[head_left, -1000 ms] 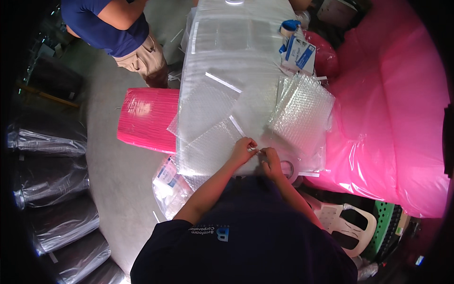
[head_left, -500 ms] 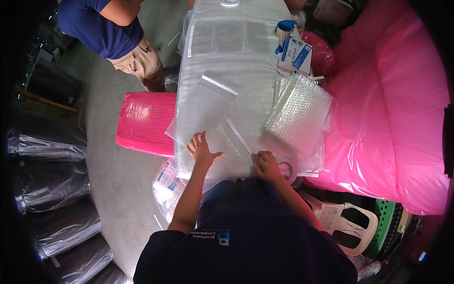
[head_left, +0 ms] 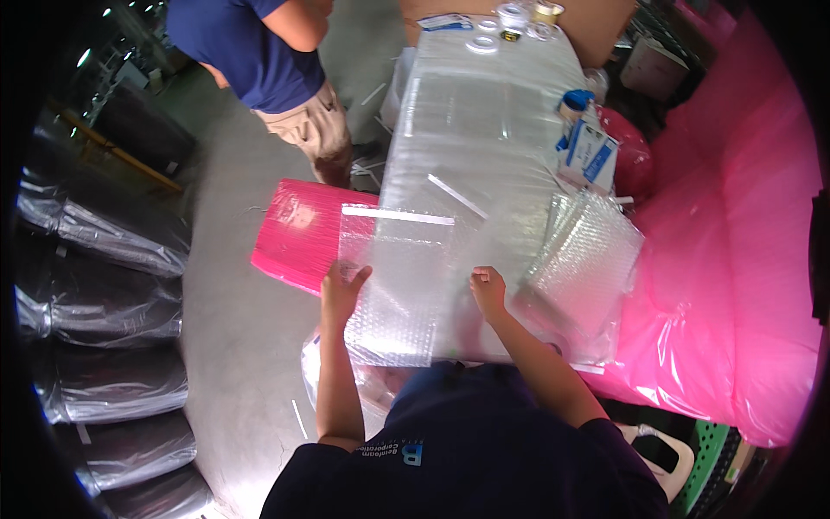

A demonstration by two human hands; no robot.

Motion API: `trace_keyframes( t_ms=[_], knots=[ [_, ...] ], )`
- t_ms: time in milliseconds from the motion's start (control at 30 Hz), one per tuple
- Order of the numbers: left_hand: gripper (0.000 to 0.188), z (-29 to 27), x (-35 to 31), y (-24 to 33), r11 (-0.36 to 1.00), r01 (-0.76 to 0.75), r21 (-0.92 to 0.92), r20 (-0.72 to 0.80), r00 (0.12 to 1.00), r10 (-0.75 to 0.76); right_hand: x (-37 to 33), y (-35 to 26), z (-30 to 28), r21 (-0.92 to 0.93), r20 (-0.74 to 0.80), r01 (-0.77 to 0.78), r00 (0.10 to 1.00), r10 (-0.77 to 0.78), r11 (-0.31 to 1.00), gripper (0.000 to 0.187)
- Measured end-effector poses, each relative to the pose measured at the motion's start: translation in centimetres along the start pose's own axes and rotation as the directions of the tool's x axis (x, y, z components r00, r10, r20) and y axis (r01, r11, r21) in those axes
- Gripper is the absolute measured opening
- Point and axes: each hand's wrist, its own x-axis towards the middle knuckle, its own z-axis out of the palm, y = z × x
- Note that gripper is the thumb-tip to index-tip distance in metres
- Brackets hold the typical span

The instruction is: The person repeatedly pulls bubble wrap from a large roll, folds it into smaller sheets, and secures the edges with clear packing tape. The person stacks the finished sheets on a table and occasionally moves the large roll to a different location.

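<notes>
A clear bubble-wrap pouch (head_left: pixel 393 303) with a white strip along its far edge is lifted over the table's left edge. My left hand (head_left: pixel 342 290) grips the pouch by its left side, thumb on top. To the right, my right hand (head_left: pixel 488 290) is closed with curled fingers above the table; whatever it may hold is hidden. Another clear pouch (head_left: pixel 471 221) with a white strip lies flat beyond the lifted one, partly covered by it. A stack of bubble-wrap pouches (head_left: pixel 592 259) rests to the right of my right hand.
The plastic-covered table (head_left: pixel 467 104) carries tape rolls (head_left: pixel 482 43) at its far end and a box (head_left: pixel 592 156) at right. Large pink wrapped bulk (head_left: pixel 692 285) borders the right side. At left are a pink bundle (head_left: pixel 298 229), a standing person (head_left: pixel 259 60) and dark wrapped stacks (head_left: pixel 112 303).
My left hand has taken hold of a pouch and lifted it from the table toward the left. My right hand has left the near table edge and closed. The view has shifted.
</notes>
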Motion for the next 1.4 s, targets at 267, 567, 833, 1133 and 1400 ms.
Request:
trace_keyframes(
  t_ms=[267,567,833,1133,1400],
  knots=[
    [0.040,-1.7,-3.5,-2.8,0.948,0.202,-0.247,-0.027,0.976,-0.215,4.8,-4.4,7.1,-0.421,-0.091,-0.356,0.932,0.352,0.834,0.048],
    [0.021,-2.1,-4.1,-7.7,0.936,0.213,-0.279,0.019,0.976,-0.217,5.0,-10.8,1.9,0.503,-0.223,0.163,0.973,-0.054,0.849,0.018],
    [0.036,3.1,1.3,-5.6,0.748,0.263,-0.609,0.343,0.938,-0.050,1.6,-19.5,-11.4,0.433,-0.131,0.364,0.930,-0.343,0.825,0.014],
    [0.044,8.4,1.3,5.5,0.744,-0.075,-0.664,0.257,0.911,0.322,-0.2,-11.8,-7.3,0.279,0.029,0.274,0.956,-0.294,0.920,0.027],
    [0.040,10.4,0.7,2.2,0.780,0.088,-0.619,0.468,0.839,0.277,-3.1,-10.2,-9.6,-0.154,0.150,0.414,0.907,-0.393,0.897,0.076]
  ],
)
